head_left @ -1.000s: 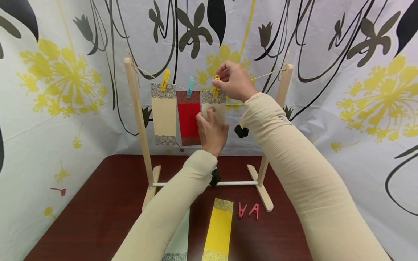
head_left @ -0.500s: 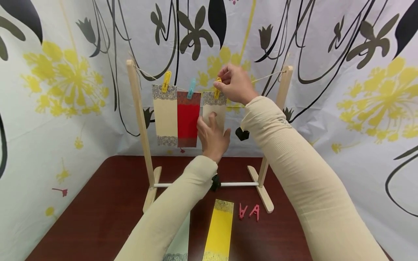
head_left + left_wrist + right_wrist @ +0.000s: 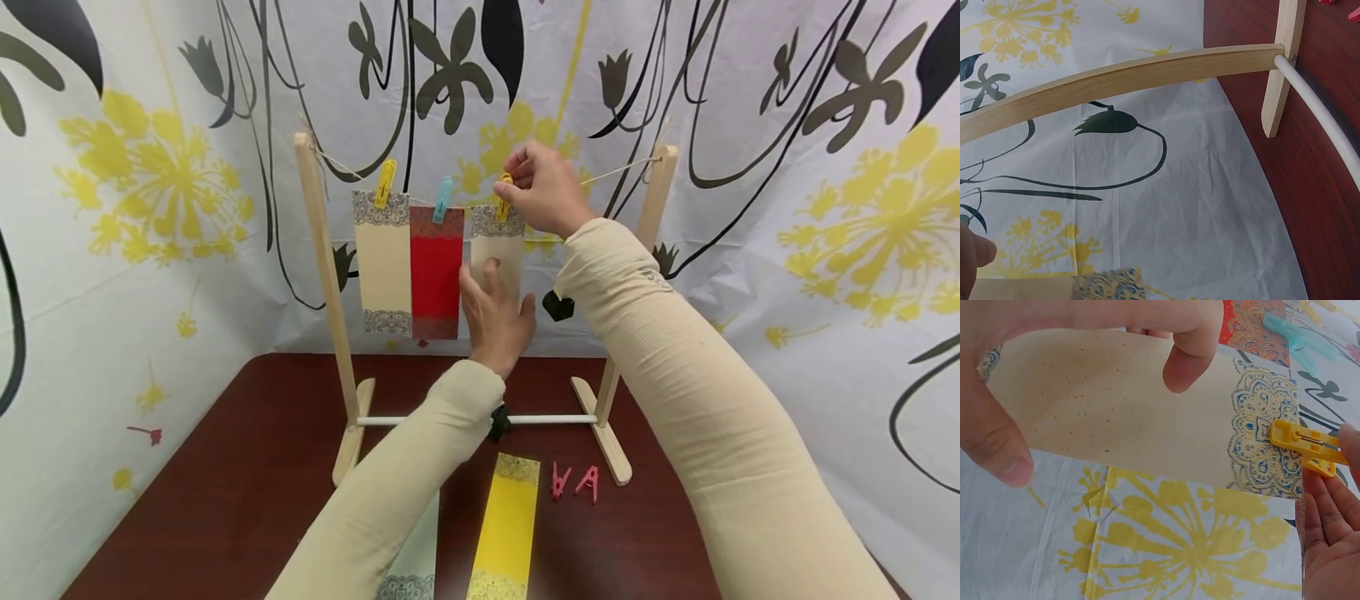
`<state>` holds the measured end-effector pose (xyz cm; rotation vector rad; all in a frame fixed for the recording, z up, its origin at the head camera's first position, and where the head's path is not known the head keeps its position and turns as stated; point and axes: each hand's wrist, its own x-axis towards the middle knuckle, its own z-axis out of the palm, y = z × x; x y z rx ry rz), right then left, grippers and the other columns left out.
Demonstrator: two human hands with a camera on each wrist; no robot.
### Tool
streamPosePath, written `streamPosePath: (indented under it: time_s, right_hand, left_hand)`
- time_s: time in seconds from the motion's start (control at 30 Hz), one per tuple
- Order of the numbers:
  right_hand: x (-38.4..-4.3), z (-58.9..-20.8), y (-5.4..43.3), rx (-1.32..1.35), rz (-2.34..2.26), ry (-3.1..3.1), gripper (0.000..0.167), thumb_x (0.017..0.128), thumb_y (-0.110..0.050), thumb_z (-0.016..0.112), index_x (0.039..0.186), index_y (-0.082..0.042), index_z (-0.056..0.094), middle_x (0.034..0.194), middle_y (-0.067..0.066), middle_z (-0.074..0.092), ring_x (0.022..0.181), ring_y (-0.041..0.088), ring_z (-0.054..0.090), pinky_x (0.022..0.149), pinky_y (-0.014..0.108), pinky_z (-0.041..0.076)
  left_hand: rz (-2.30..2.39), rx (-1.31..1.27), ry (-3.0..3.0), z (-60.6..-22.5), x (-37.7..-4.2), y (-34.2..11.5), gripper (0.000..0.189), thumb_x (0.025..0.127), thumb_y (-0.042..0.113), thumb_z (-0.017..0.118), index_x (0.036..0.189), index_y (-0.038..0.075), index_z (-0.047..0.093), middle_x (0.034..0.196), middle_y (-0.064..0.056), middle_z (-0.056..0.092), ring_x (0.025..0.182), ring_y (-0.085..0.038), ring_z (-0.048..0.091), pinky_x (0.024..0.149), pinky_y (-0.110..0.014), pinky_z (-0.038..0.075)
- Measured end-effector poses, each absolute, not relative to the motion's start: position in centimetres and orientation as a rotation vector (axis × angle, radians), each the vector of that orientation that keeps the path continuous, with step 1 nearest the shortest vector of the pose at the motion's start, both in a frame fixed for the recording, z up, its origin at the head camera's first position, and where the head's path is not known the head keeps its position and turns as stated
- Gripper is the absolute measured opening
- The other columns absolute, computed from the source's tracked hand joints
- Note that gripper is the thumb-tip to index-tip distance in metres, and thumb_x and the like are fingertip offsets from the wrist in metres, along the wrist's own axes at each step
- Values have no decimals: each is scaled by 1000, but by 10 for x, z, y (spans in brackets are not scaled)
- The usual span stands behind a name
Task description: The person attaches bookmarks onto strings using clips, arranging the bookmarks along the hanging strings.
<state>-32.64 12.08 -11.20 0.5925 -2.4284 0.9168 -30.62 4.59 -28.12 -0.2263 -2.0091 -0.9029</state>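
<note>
My right hand [image 3: 549,190] pinches the handles of a yellow clothespin [image 3: 503,202] between thumb and fingers. In the right wrist view, the clothespin's [image 3: 1285,434] jaws grip the lace-patterned end of a cream paper strip [image 3: 1122,403], which hangs from the string. My left hand [image 3: 498,321] is loosely spread at the strip's lower part, thumb apart from its edge and index finger in front of it. To the left hang a red strip [image 3: 436,279] under a blue clothespin [image 3: 443,198] and another cream strip [image 3: 383,268] under a yellow clothespin [image 3: 386,183].
A wooden stand with a left post [image 3: 327,279] and a right post [image 3: 651,208] holds the string; a white rod [image 3: 551,419] joins its feet. On the dark table [image 3: 202,475] lie a yellow strip [image 3: 504,529], a pale green strip [image 3: 417,550] and two pink clothespins [image 3: 559,481].
My left hand has loosened, its thumb spreading away from the cream strip, and sits slightly lower. The right hand still pinches the yellow clothespin at the string. The whole view has shifted slightly.
</note>
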Motion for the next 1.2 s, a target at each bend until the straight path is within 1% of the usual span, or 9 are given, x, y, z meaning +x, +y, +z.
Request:
streamPosePath:
  time_s: [0.17, 0.4, 0.57, 0.77, 0.97, 1.2]
  right_hand:
    - [-327, -113, 120, 588, 923, -2415, 27, 93, -17, 66, 111, 0, 55, 108, 13, 63, 100, 21, 62, 85, 32, 48]
    - [-326, -112, 120, 563, 942, -2416, 27, 93, -18, 65, 111, -1, 55, 108, 11, 63, 100, 19, 61, 85, 30, 48]
    - [-325, -113, 124, 554, 950, -2397, 25, 93, -19, 64, 108, -2, 55, 107, 11, 64, 100, 19, 63, 84, 29, 48]
    - [-324, -115, 129, 565, 976, -2375, 26, 93, -20, 66, 107, -1, 55, 109, 12, 64, 101, 21, 64, 85, 30, 49]
    - [-321, -117, 132, 556, 992, -2352, 25, 93, -19, 65, 107, -1, 55, 109, 12, 64, 100, 22, 64, 85, 29, 49]
    - [-315, -124, 138, 606, 1040, -2309, 22, 92, -16, 65, 106, 0, 57, 106, 12, 63, 98, 22, 64, 86, 31, 49]
  left_hand:
    - [-909, -251, -1954, -283, -306, 48, 65, 83, 19, 76, 129, 3, 34, 146, -29, 19, 132, -42, 34, 105, -49, 33]
    - [-874, -263, -1942, -281, -304, 48, 62, 83, 20, 75, 129, 3, 37, 144, -24, 25, 127, -38, 39, 102, -45, 37]
    - [-862, -283, -1964, -281, -300, 48, 61, 83, 21, 74, 129, 4, 37, 143, -25, 26, 124, -39, 42, 102, -46, 37]
    - [-844, -308, -1958, -284, -297, 45, 60, 83, 20, 74, 128, 4, 38, 144, -25, 26, 126, -39, 41, 103, -47, 36]
    - [-846, -340, -1966, -286, -295, 41, 60, 84, 21, 73, 129, 6, 36, 144, -24, 25, 126, -39, 41, 100, -49, 38]
    - [-864, -369, -2038, -290, -289, 32, 64, 85, 27, 73, 132, 10, 34, 147, -21, 24, 131, -36, 36, 102, -52, 34]
